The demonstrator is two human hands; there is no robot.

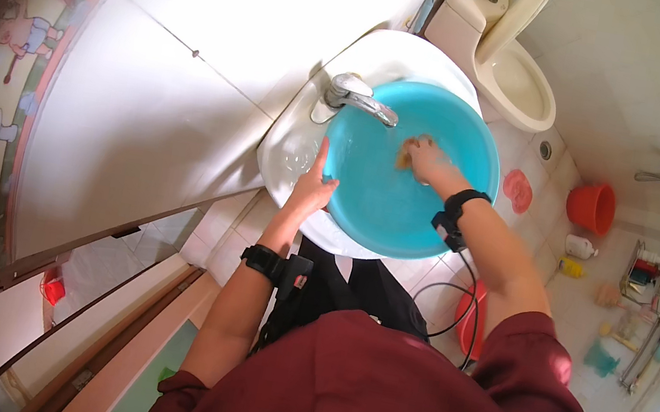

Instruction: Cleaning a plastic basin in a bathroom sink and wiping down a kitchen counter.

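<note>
A round turquoise plastic basin (368, 212) rests on a white ceramic washbasin (295, 141). Its inside looks wet, with what seems to be shallow water at the bottom. My left hand (310, 186) holds the basin's near left rim, thumb at the edge and a finger stretched along the outer wall. Inside the basin, my right hand (429, 160) grips a tan sponge or cloth (405, 154) near the middle; my fingers partly hide it. A chrome faucet (354, 97) reaches over the basin's left rim. Whether water runs from its spout cannot be told.
Beyond the washbasin stands a toilet (520, 87) with its lid raised. On the tiled floor to the right are a red bucket (590, 207), a white bottle (580, 247) and a yellow bottle (571, 267). A red basin (468, 321) lies by my right arm, near a dangling black cable (477, 283).
</note>
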